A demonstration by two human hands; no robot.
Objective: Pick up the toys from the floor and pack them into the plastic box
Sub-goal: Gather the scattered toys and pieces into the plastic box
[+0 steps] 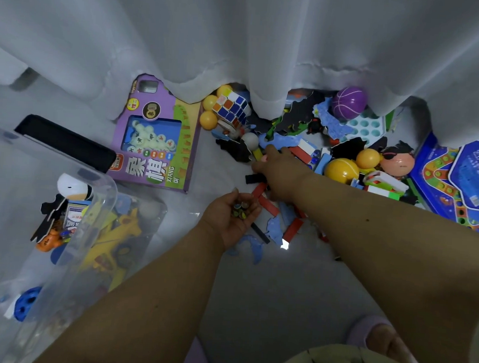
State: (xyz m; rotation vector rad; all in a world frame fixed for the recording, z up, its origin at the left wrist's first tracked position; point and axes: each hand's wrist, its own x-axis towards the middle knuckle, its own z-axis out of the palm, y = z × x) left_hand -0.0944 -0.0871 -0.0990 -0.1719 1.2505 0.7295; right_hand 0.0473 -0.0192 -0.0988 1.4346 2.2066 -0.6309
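My left hand is palm up above the floor, cupped round a small heap of glass marbles. My right hand reaches forward and down into the toy pile, fingers over red blocks and more marbles; what its fingertips touch is hidden. The clear plastic box stands at the left, holding a yellow toy truck, a card pack, a white plush and a blue ball. On the floor lie a Rubik's cube, yellow balls, a purple ball and foam puzzle pieces.
A purple chess-set box lies left of the pile. A blue board game lies at the right. A white curtain hangs over the back of the pile. The box's black-edged lid rests behind the box. My slippered foot is bottom right.
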